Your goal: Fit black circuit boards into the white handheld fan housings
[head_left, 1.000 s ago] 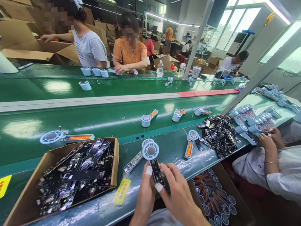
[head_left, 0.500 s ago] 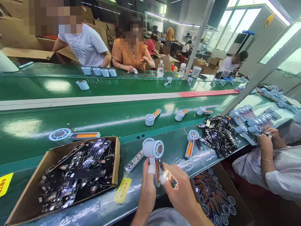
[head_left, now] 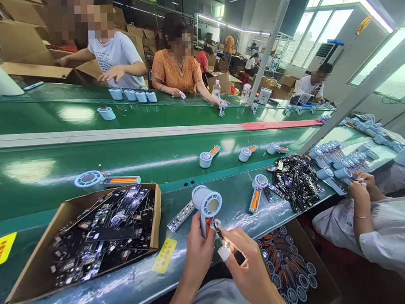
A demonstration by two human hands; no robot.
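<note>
Held upright over the near edge of the green worktop (head_left: 237, 208): a pale blue handheld fan (head_left: 207, 206), handle gripped in the closed left hand (head_left: 199, 252). Pinched in the right hand (head_left: 248, 261), taped fingertip foremost: a dark circuit strip (head_left: 219, 230), just beside the handle. Left of both, near that edge: a cardboard box (head_left: 34, 273) of black boards.

A single head-worn camera looks forward and down from the near edge of the green table (head_left: 237, 208), close above the wearer's own hands, its wide view running across the conveyor belt (head_left: 123, 159) to workers seated at the far side.
</note>
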